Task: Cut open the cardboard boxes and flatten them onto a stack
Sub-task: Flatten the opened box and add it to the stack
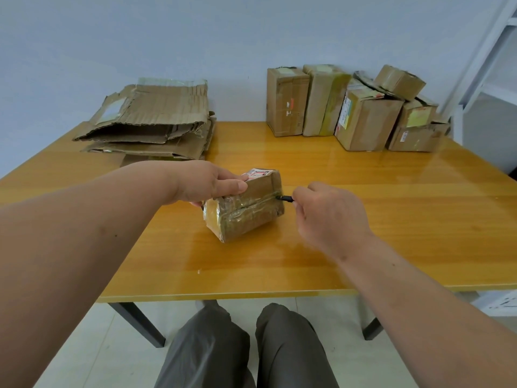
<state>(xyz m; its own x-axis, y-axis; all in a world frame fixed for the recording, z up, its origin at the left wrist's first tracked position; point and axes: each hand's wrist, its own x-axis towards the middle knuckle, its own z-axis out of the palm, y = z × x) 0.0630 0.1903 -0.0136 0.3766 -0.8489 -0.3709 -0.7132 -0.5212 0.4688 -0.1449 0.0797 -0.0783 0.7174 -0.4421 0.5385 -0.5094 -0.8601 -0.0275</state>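
The small box (244, 206) sat near the middle of the desk (363, 219), tilted up on one edge rather than lying flat. It was plain brown cardboard, pretty crumpled, wrapped all over in shiny clear tape, with a white and red label on its far top face. A tape seam ran lengthwise along the side facing up.

The left hand (211, 180) came in from the left with the forearm stretched across the desk, and its grip was closed over the top left end of the box — thumb on the near face, fingers over the far side. The right hand (328, 217) was just beside the box's right end, grip clenched around a thin black tool (285, 198), knuckles up. Only the dark tip stuck out of the fist, and it touched the box right at the end of that tape seam.

Back left on the desk lay the stack of flattened cardboard (151, 121), messy and torn at the edges. Back right, against the wall, stood a cluster of uncut boxes (355, 107) — one small one perched on top of the others.
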